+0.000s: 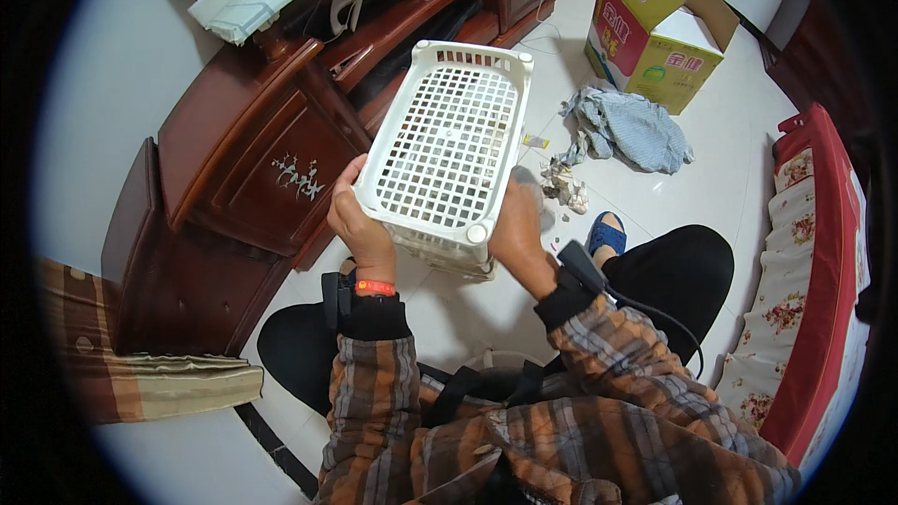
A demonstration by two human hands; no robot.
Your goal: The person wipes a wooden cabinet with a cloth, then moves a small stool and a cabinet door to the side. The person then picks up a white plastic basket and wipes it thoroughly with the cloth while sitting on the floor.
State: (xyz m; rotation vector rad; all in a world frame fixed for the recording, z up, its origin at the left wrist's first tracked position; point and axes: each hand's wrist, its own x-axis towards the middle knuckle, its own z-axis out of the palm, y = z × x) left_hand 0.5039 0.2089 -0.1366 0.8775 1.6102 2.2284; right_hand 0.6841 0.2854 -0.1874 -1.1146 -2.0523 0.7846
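Observation:
A white plastic basket [449, 145] with a grid of square holes is held up before me, its bottom face toward me and its small round feet at the corners. My left hand [363, 229] grips its near left corner, thumb along the edge. Beside the right wall is my right hand [519, 229], closed, with its fingers mostly hidden by the basket. A blurred grey shape [535, 194] shows by that hand; its kind cannot be made out.
Crumpled scraps [566, 187] and a grey-blue cloth [631, 126] lie on the white tiled floor. Beyond stands an opened yellow-green carton [659, 47]. A dark red wooden cabinet [262, 150] runs along the left; a red-edged seat with flowered fabric [776, 309] is at right.

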